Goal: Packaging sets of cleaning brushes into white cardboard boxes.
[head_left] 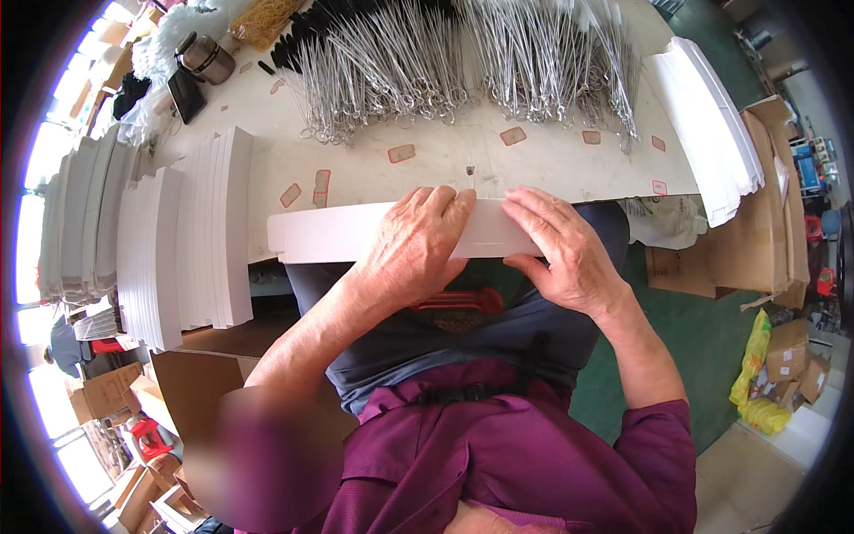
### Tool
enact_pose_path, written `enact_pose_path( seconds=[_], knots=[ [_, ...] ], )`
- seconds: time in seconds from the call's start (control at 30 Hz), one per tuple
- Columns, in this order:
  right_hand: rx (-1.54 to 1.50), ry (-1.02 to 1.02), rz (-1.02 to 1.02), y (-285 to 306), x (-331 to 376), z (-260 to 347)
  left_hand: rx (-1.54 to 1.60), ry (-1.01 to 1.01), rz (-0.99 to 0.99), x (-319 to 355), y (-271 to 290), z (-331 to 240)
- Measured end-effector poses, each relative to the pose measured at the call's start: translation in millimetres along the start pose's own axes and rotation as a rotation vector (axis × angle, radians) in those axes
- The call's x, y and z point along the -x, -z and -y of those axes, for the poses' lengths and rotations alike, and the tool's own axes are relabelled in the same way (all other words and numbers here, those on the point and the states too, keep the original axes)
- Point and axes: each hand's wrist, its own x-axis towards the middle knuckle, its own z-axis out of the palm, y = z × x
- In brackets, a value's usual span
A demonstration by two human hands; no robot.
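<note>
Slim, smooth white carton (329,233) at pale table's (356,182) front edge, left hand (414,233) clasping its middle, right hand (567,254) half-open against its right end, grip I can't judge, looped metal rods (391,64) beyond

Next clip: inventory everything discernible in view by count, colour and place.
Long narrow carton: one, white, table's near edge
Stacked long strips: many, white, both table sides
Thin looped metal rods: many, silver, table's far side
Rectangular labels: several, red-edged, tabletop
Worktable: one, cream, centre
Handled metal flask: one, brownish, upper left
Flat slab: one, black, beside flask
Mesh bundle: one, yellow, beyond flask
Cardboard boxes: several, brown, right and lower left
Plastic bagging: some, yellow, right
Shirt: one, purple, bottom
Left hand: one, bare, carton's middle
Right hand: one, bare, carton's right
</note>
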Motion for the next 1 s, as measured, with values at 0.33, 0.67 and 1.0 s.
enact_pose_path(
  seconds=[0.33, 0.67, 1.0],
  knots=[
    [0.146, -0.278, -0.208, -29.9, 9.6, 5.9, -0.178, 0.115, -0.086, 2.6, -17.1, -6.4],
    [-0.649, -0.672, -0.212, -38.2, 3.6, 11.6, -0.310, 0.039, -0.134, 8.5, -32.4, 5.2],
    [-1.061, -0.788, -0.075, -22.7, -3.1, 3.0, -0.304, -0.006, -0.141, 10.2, -24.8, 5.7]
  ],
)
